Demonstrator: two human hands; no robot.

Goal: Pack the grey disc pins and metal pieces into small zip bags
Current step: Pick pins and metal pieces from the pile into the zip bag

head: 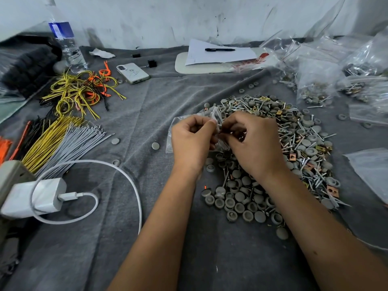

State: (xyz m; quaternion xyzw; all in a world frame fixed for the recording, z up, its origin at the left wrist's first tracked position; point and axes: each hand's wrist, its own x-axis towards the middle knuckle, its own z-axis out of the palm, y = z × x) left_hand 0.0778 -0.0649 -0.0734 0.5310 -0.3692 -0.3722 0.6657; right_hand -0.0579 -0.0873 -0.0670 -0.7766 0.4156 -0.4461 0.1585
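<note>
A big heap of grey disc pins, screws and small copper-coloured metal clips (294, 143) lies on the grey cloth at centre right. Above its left edge my left hand (192, 141) pinches the top of a small clear zip bag (216, 117). The bag hangs partly hidden behind the hand. My right hand (252, 141) faces it, fingers curled at the bag's mouth, pinching the bag together with some small pieces I cannot make out. Filled zip bags (315, 89) lie at the far right.
Yellow, orange and grey cable ties (69, 139) spread over the left side. A white charger with its cable (42, 196) sits at front left. A phone (133, 72), a water bottle (67, 45), and paper with a pen (219, 51) lie at the back. An empty clear bag (371, 173) lies right.
</note>
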